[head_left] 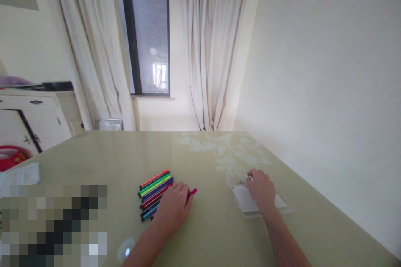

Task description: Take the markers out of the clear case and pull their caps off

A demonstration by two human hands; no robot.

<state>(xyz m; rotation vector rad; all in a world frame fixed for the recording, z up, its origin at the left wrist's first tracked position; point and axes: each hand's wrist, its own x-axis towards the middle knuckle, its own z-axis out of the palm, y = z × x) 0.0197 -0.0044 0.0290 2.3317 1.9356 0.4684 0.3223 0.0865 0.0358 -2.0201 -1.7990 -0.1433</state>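
Slim multicoloured markers with dark caps [155, 178]: at least 7, exact count hidden
Bare hands [176, 201]: 2
Shallow clear plastic case [247, 215]: 1
Glossy pale-green table [100, 154]: 1
Long cream fabric curtains [90, 41]: 2
Dark-framed rectangular window [150, 37]: 1
White panelled cabinet [46, 112]: 1

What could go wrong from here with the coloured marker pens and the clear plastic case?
The left hand partly covers the row of slim coloured marker pens; a nudge might scatter them. The magenta pen sticks out beside that hand's thumb, so it could slip. The right hand is over the flat clear plastic case; a push might slide it.
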